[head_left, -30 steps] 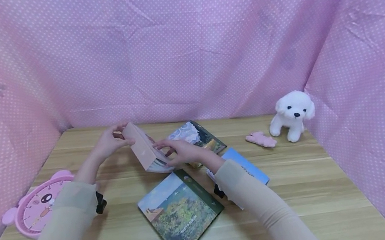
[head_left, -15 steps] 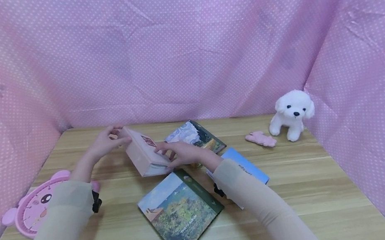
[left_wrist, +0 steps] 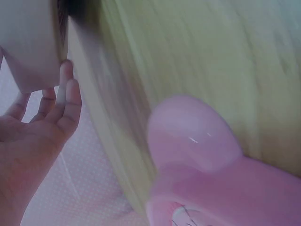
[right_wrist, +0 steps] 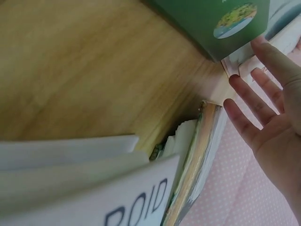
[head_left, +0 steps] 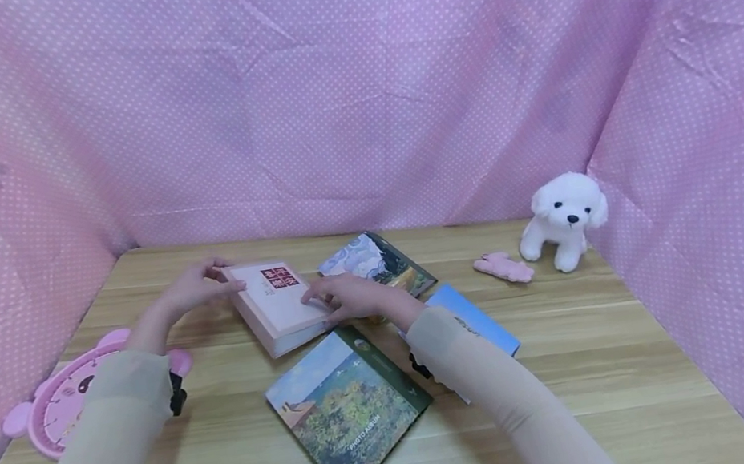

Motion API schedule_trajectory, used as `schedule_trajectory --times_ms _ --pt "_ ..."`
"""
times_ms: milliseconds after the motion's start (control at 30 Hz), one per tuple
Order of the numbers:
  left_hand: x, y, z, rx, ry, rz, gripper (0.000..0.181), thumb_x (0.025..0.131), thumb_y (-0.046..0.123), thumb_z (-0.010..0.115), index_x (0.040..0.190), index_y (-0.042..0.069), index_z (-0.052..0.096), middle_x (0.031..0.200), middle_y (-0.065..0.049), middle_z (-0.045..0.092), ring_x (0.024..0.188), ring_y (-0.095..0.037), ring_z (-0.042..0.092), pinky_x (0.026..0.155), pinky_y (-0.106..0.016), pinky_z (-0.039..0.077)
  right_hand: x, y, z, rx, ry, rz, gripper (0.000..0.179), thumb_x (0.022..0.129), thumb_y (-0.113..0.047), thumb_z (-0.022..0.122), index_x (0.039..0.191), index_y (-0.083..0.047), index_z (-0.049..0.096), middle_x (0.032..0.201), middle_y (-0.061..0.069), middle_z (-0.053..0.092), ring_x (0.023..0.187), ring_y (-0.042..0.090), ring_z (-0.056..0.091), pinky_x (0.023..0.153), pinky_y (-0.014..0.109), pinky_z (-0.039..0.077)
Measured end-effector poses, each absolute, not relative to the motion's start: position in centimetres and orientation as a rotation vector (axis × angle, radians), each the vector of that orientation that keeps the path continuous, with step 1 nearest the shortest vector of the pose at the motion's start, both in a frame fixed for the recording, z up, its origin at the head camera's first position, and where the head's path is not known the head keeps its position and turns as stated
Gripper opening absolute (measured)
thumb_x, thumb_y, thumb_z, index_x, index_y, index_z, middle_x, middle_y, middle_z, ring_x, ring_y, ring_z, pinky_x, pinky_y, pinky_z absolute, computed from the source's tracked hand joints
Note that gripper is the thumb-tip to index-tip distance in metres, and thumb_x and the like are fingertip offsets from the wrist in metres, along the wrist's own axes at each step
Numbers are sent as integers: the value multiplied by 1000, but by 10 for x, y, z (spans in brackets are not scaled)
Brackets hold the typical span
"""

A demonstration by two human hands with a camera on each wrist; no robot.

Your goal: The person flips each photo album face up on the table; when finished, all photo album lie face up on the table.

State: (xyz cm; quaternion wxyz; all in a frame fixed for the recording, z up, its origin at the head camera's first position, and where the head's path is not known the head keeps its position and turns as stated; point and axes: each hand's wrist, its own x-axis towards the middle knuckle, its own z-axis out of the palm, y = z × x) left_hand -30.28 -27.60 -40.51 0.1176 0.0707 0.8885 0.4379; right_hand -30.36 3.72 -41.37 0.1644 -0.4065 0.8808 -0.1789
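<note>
- Left hand (head_left: 194,287): gripping the thick pale book (head_left: 274,306) near its far left corner, thumb lying on the cover, fingers hooking behind the edge.
- Right hand (head_left: 355,296): looks to be lightly pinching the book's right side, thumb resting at the page edge, forefinger bending onto the cover, other fingers spreading loose.
- Book: sitting between both hands, red print facing up; can't tell if its whole underside is touching the table (head_left: 232,457).
- Handling, guessing: weighing a fair bit, covers probably stiff and smooth, maybe slipping under fingertips; sturdy, but pages could be fanning if only one cover is being held.
- Best hold: spine and page edge, pressing both covers together.
- Just nearer than the right thumb: photo album (head_left: 346,414), lying flat.
- Just beyond the right hand: painted-cover book (head_left: 365,257), lying partly hidden.
- Right of that hand, partly under the forearm: blue book (head_left: 471,322).
- Nearer than the left hand, by its forearm: pink clock (head_left: 58,407).
- Well right of the grip: small pink item (head_left: 503,268), then white toy dog (head_left: 569,213) facing forward.
- Farthest: dotted pink cloth (head_left: 359,104) hanging behind.
</note>
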Motion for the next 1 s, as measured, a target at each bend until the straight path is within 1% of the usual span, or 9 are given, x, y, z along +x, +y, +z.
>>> schedule_trajectory --times_ms 100,233,333,467,667,733,833,900,1000 --pt "-300 -281 -409 227 2561 1276 77 81 41 72 137 2 37 122 -25 47 95 -30 58 77 -39 55 -304 35 -414 -1188 2528 -451 50 86 -30 68 133 -26 52 141 -4 46 105 9 53 88 22 46" --pt "-298 -284 -415 244 2523 1282 80 80 39 73 138 0 35 126 -28 42 96 -29 60 81 -40 55 -308 33 -418 -1220 2547 -407 47 87 -31 68 131 -26 54 130 -8 52 91 10 49 78 22 43" --pt "-298 -285 -418 253 2505 1297 82 81 36 74 139 -4 32 127 -31 40 94 -28 61 82 -40 55 -310 31 -420 -1221 2558 -404 45 87 -30 68 130 -26 55 129 -8 52 90 10 48 77 22 42" --pt "-298 -286 -419 247 2514 1292 80 81 32 74 138 -5 33 127 -32 40 94 -27 60 82 -38 56 -311 29 -423 -1207 2569 -403 45 87 -30 68 130 -26 56 139 -7 47 96 8 48 83 22 42" --pt "-299 -287 -417 280 2552 1216 80 81 31 74 138 -7 34 129 -32 40 95 -27 60 81 -37 56 -309 27 -422 -1216 2579 -375 45 86 -31 68 129 -25 56 142 -6 46 100 8 49 86 22 42" --pt "-298 -288 -417 285 2570 1181 79 80 32 74 138 -5 36 128 -30 41 96 -29 59 81 -37 55 -308 27 -421 -1225 2575 -377 44 86 -30 69 128 -25 57 142 -6 46 104 8 50 88 22 43" --pt "-296 -290 -415 292 2614 1112 76 79 33 75 136 -2 40 125 -26 46 101 -32 56 82 -38 54 -306 26 -420 -1247 2565 -365 44 87 -29 69 129 -24 57 143 -5 46 118 9 50 98 23 42" --pt "-294 -291 -414 318 2642 1069 74 78 33 75 134 -3 42 123 -26 48 104 -36 54 84 -40 51 -306 26 -420 -1255 2556 -355 44 87 -28 68 130 -23 57 144 -5 45 126 11 46 104 25 39" --pt "-292 -293 -413 345 2663 1026 73 77 32 76 133 -2 44 124 -26 49 109 -40 51 90 -49 47 -305 25 -420 -1258 2543 -344 43 88 -28 66 130 -22 57 144 -5 45 132 13 41 109 26 34"
